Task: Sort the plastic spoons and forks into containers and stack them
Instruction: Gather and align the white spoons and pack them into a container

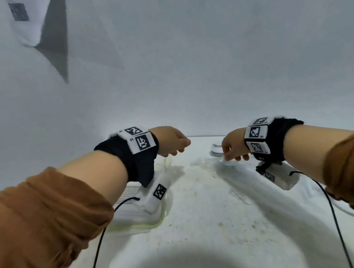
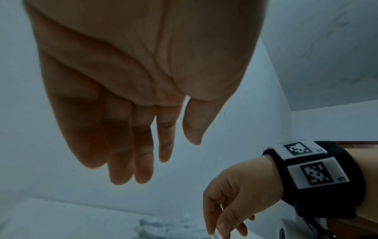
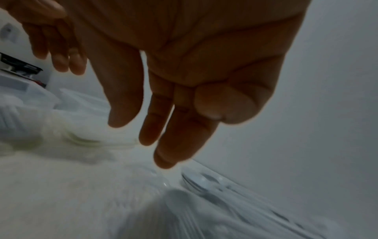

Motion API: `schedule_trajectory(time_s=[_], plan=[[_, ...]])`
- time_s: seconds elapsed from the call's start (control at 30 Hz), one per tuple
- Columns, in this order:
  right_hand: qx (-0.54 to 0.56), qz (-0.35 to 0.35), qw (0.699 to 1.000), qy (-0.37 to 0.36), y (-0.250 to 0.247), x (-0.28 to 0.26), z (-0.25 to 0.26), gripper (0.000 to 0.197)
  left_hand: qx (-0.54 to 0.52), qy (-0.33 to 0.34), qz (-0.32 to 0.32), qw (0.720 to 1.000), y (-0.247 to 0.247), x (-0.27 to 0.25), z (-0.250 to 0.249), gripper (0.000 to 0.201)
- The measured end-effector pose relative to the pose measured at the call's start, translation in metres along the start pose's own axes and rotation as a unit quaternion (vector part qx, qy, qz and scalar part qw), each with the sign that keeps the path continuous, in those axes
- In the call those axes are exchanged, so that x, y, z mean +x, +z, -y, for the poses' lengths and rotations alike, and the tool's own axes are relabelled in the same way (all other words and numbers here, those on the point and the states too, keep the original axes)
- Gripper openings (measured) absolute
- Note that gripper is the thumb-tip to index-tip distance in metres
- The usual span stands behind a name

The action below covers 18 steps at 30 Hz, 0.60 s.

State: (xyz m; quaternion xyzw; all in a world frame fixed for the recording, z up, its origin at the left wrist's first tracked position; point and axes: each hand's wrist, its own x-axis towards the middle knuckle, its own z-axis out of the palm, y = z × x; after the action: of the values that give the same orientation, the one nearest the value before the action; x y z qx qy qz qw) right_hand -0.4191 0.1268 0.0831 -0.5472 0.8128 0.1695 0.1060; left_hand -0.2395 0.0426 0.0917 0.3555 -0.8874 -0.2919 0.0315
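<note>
My left hand [image 1: 171,141] hangs above the white surface [image 1: 198,225] with its fingers [image 2: 143,161] loose and nearly straight, holding nothing. My right hand [image 1: 232,145] reaches down toward a heap of clear plastic cutlery [image 1: 217,162] at the far side; its fingers [image 3: 174,142] are relaxed and extended, and I cannot tell whether the tips touch a piece. A single clear fork [image 1: 239,195] lies nearer me. A pale container [image 1: 139,217] sits under my left wrist.
</note>
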Motion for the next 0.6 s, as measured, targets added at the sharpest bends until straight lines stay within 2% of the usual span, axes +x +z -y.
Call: schedule_trajectory(time_s=[0.17,0.23,0.4,0.6], plan=[[-0.026,-0.011,1.000,0.011,0.036,0.007,-0.054,0.034,0.122,-0.007,0.036,0.992,0.047,0.033,-0.041,0.030],[-0.042,-0.004,0.999,0.005,0.046,0.013,-0.072,0.041,0.157,0.002,0.049,0.986,0.064,0.047,-0.053,0.036],[-0.005,-0.019,1.000,-0.001,0.051,0.034,-0.107,0.040,0.167,-0.005,0.069,0.983,0.097,0.092,-0.064,0.039],[0.036,-0.041,0.998,-0.037,0.049,0.061,-0.128,0.038,0.172,-0.044,0.047,0.983,0.116,0.133,-0.067,0.033]])
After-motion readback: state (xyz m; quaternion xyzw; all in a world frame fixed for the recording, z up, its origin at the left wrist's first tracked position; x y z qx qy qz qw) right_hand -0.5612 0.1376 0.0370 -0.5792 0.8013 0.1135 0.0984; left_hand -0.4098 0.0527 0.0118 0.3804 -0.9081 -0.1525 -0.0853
